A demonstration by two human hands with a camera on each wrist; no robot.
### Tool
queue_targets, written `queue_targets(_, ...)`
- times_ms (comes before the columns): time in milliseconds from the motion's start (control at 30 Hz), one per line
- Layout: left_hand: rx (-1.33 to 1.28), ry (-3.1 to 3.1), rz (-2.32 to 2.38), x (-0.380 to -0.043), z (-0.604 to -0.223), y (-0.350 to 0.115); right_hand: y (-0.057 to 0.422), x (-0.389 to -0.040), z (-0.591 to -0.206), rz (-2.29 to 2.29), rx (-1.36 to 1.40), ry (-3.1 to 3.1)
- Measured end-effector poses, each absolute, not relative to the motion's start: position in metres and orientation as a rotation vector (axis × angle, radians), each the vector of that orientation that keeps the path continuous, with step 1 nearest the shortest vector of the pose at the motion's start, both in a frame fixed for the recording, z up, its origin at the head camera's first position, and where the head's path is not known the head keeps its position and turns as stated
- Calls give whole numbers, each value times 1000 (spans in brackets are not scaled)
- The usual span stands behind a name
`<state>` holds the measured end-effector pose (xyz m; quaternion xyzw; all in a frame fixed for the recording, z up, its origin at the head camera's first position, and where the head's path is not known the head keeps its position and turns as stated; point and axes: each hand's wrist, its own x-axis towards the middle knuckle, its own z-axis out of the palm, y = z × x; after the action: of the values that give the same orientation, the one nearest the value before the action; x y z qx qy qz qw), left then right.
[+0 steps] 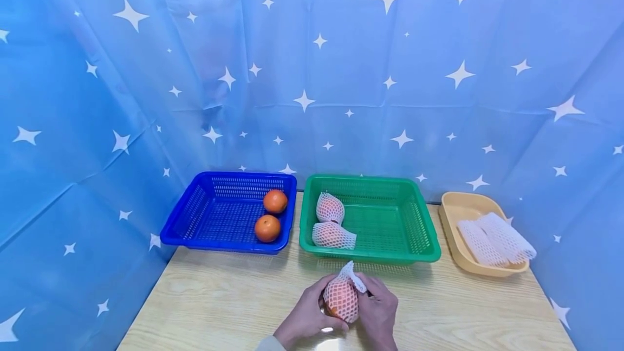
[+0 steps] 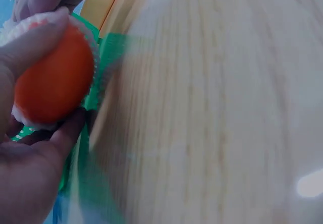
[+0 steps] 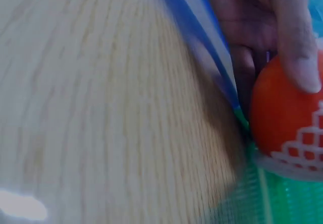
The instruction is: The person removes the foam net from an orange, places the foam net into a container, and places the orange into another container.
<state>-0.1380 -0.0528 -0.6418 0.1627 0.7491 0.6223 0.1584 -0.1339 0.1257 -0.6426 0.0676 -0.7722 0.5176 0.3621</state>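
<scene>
In the head view an orange point(image 1: 341, 303) sits partly inside a white foam net sleeve point(image 1: 348, 274), close over the front of the table. My left hand point(image 1: 308, 310) grips the fruit from the left, its thumb across the near side. On the other side my right hand point(image 1: 379, 307) pinches the sleeve's loose upper edge. A bare patch of the orange's skin point(image 2: 58, 80) shows beneath the left thumb in the left wrist view. From the right wrist view, the netting point(image 3: 303, 151) covers only part of the orange.
Behind the hands stands a green basket point(image 1: 390, 258) with two netted oranges point(image 1: 330, 208). To its left, a blue basket point(image 1: 221, 245) holds two bare oranges point(image 1: 267, 228). At the right, a beige tray point(image 1: 450, 234) contains several foam sleeves point(image 1: 497, 237). A starry curtain point(image 1: 312, 58) hangs behind.
</scene>
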Motion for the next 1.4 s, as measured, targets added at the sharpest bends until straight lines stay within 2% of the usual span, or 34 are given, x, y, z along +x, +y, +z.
queue_targets(233, 397, 2203, 1799, -138, -642, -55, 132, -128, -633, 1512, -83, -2220)
queue_targets(433, 414, 2261, 1730, -137, -641, -57, 147, -120, -623, 1855, 23, -2454)
queue_targets(600, 317, 2249, 1722, -136, -637, -56, 154, -121, -623, 1961, 13, -2532)
queue_targets(967, 254, 2164, 1851, -134, -640, -53, 154, -123, -631, 1887, -1, -2408)
queue_targets(1167, 188, 2134, 1815, -136, -640, -54, 152, -122, -634, 2109, -70, -2296)
queue_targets(1400, 241, 2131, 1792, -140, -640, -58, 157, -124, -630, 2214, -330, -2174)
